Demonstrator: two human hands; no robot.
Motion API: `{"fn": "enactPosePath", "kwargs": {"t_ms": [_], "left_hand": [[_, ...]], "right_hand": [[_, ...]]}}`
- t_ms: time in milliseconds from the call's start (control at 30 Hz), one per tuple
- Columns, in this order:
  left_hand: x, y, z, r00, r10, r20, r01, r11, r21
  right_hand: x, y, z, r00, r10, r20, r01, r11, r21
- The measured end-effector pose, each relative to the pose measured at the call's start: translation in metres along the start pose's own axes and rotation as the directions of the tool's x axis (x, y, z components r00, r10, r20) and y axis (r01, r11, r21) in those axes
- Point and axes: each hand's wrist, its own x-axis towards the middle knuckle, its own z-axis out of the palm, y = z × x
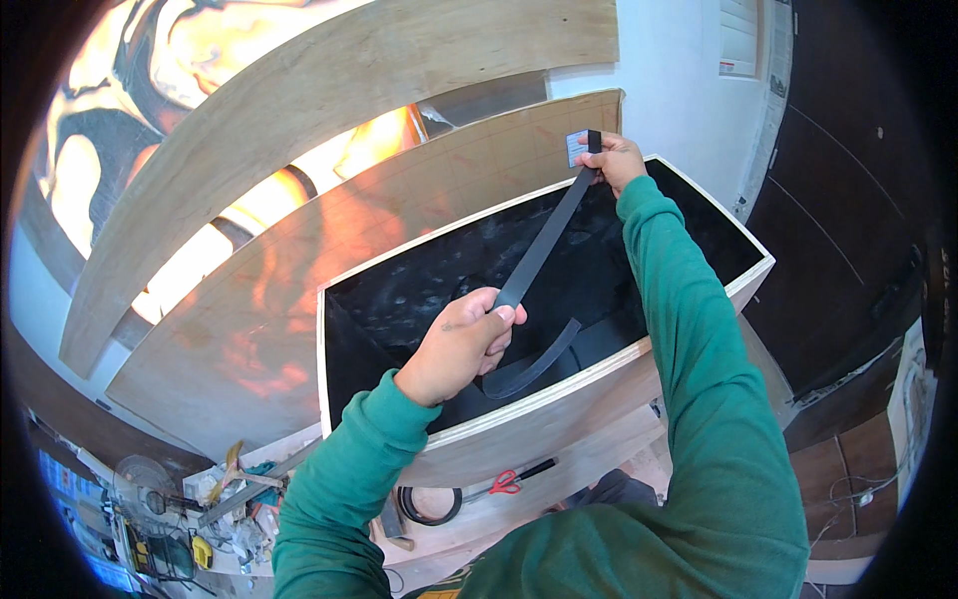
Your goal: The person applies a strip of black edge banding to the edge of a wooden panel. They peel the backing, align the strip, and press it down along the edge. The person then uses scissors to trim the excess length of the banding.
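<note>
Black and flat, the strip (547, 243) slants above the open box (589, 371), the right grip (621, 163) pinching it near its upper end by the box's far right corner. Closed around its lower stretch, the left grip (454, 347) is over the box's left half, and the loose tail curves rightward along the near edge; beyond that edge lie red scissors (506, 482) and a black coil (431, 521).

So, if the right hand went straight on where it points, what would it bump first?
Past the black strip it holds, the right hand would probably meet the brown panel, near the pale label, though depth is hard to judge.
</note>
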Motion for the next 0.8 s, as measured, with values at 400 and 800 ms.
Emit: {"fn": "enactPosePath", "kwargs": {"t_ms": [400, 800], "left_hand": [[0.005, -0.001, -0.012, 0.999, -0.015, 0.029, 0.015, 0.999, 0.032], [0.005, 0.001, -0.016, 0.999, -0.04, 0.028, 0.038, 0.996, 0.075]], "right_hand": [[-0.002, -0.004, -0.011, 0.998, -0.047, -0.048, 0.043, 0.995, -0.091], [-0.003, -0.003, -0.023, 0.998, -0.002, -0.064, -0.004, 0.996, -0.09]]}}
